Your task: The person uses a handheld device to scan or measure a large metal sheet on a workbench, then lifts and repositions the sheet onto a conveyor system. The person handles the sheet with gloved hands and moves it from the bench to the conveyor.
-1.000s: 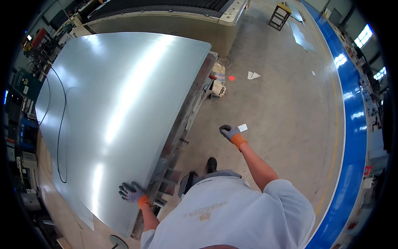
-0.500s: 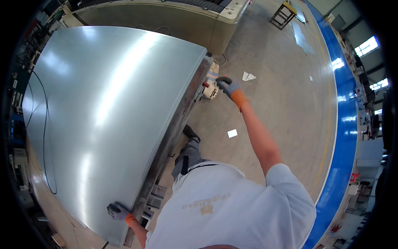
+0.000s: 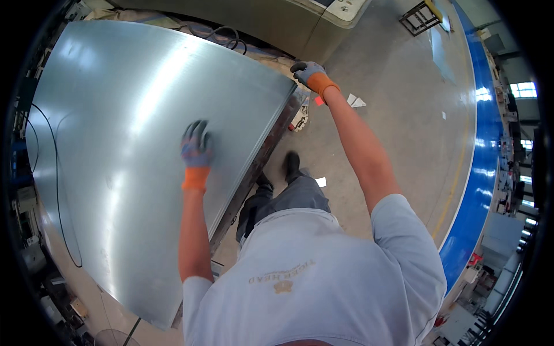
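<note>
Two gloved hands bear on one large metal sheet (image 3: pixel 144 144), which lies flat on a stack along the near edge of the desk (image 3: pixel 262 158). The left hand (image 3: pixel 196 144) has come off the sheet's near corner since a half second ago and now rests palm-down, fingers spread and released, toward the middle of the sheet. The right hand (image 3: pixel 307 72) has advanced along the edge and now grasps the far right corner. Judged from this, the person has shifted from steadying the sheet to repositioning it. A black cable (image 3: pixel 56 190) crosses the sheet's left side. Paper scraps (image 3: pixel 353 101) lie on the floor (image 3: pixel 404 115)
</note>
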The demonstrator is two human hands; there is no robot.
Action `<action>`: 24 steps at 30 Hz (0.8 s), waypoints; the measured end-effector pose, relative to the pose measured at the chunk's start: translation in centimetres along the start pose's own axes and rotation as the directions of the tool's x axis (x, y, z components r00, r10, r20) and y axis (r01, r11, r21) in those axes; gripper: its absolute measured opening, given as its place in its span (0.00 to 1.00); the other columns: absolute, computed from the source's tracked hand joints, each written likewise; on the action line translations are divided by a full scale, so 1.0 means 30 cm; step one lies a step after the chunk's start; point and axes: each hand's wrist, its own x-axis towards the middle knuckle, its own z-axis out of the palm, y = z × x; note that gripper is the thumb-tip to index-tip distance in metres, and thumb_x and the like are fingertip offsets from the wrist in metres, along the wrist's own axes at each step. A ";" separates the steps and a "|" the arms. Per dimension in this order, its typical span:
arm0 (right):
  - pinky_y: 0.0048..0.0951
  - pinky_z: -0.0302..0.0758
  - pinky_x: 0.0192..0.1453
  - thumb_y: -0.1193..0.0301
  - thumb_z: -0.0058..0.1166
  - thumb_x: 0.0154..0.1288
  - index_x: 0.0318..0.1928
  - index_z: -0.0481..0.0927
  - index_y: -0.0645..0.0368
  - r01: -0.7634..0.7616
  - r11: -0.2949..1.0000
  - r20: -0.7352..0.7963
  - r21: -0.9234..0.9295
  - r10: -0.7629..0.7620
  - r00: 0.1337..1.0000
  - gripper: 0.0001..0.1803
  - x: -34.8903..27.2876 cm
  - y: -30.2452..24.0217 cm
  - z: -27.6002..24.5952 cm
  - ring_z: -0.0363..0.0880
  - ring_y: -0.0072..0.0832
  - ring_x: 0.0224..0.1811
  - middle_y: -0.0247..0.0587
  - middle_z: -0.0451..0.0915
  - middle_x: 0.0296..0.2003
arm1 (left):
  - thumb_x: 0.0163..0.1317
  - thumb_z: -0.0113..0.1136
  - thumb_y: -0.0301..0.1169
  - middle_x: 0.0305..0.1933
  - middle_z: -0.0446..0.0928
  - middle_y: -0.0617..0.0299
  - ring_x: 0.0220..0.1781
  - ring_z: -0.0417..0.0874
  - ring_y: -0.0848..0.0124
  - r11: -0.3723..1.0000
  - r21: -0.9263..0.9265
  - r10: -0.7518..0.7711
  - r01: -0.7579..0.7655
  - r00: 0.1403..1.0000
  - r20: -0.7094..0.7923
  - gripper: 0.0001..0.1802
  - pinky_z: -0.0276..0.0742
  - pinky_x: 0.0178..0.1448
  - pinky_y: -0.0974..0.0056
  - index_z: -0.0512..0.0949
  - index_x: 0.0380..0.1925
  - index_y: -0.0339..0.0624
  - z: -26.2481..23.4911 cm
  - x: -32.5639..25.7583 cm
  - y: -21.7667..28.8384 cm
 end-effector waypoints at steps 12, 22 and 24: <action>0.39 0.80 0.52 0.59 0.55 0.60 0.45 0.89 0.56 0.139 0.988 0.309 -0.067 -0.112 0.944 0.19 0.100 -0.009 -0.106 0.86 0.49 0.45 0.55 0.88 0.42 | 0.63 0.61 0.38 0.75 0.68 0.56 0.79 0.63 0.55 0.914 0.330 -0.060 -0.236 0.727 0.685 0.31 0.56 0.82 0.50 0.73 0.68 0.58 0.632 0.583 0.333; 0.45 0.78 0.47 0.61 0.50 0.62 0.45 0.82 0.68 0.182 0.983 0.442 0.015 -0.169 0.881 0.22 0.173 0.012 -0.123 0.83 0.54 0.42 0.64 0.83 0.42 | 0.65 0.53 0.29 0.72 0.71 0.52 0.76 0.69 0.53 0.868 0.337 -0.139 -0.364 0.474 0.870 0.26 0.69 0.75 0.53 0.76 0.64 0.51 0.749 0.753 0.410; 0.44 0.78 0.52 0.61 0.50 0.64 0.47 0.84 0.68 0.148 0.989 0.484 -0.010 -0.125 0.866 0.23 0.174 -0.001 -0.137 0.84 0.53 0.48 0.65 0.83 0.46 | 0.65 0.52 0.28 0.71 0.73 0.51 0.74 0.70 0.52 0.874 0.327 -0.133 -0.358 0.472 0.871 0.25 0.71 0.73 0.53 0.76 0.64 0.50 0.767 0.766 0.406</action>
